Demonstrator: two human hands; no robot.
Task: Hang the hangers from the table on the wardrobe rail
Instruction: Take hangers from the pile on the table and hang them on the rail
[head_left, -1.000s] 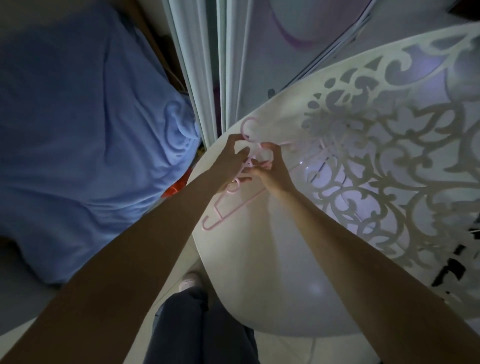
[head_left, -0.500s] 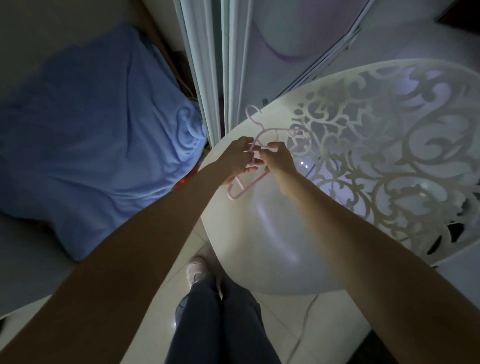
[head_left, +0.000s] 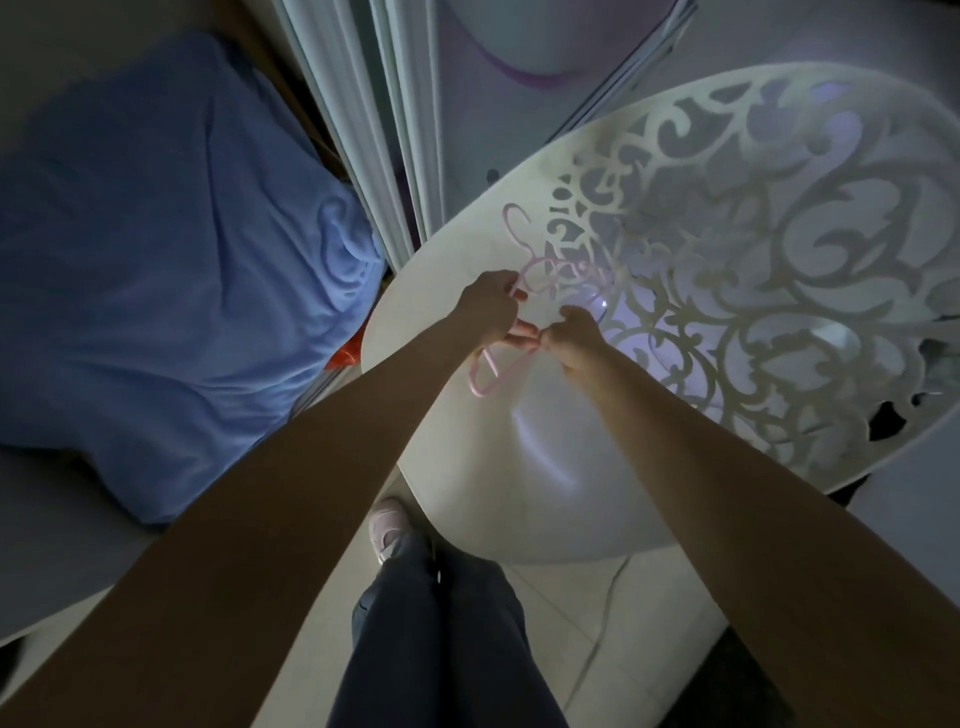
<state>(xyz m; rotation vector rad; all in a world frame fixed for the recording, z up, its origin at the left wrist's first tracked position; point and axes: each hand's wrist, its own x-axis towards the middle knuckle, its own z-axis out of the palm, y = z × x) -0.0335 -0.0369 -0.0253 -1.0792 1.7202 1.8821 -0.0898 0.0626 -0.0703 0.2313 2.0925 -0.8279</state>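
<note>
Dim light falls on a round white surface (head_left: 519, 467) with a cut-out scroll pattern across its far half, and just above its near-left part a small bunch of pink hangers (head_left: 493, 364) is gathered between two hands. The left hand (head_left: 488, 306) has its fingers curled round the hangers near their necks, one hook (head_left: 514, 228) poking up past it towards the far side. The right hand (head_left: 574, 338) meets it from the other side, its fingers closed in a pinch on the same bunch. How many hangers there are I cannot tell; they overlap and the light is poor.

This looks to me like the gathering step: the hangers are collected off the surface but not yet carried away. The next move would call for a firm one-handed hold with the hooks lined up, then a turn to the wardrobe; no rail is in view.

Left of the surface lies a bed with a blue blanket (head_left: 156, 260); pale curtains (head_left: 363, 130) hang beyond. Below stand dark trousers (head_left: 441, 649) and a pale shoe (head_left: 387, 525) on tiled floor. No writing or label can be read anywhere.
</note>
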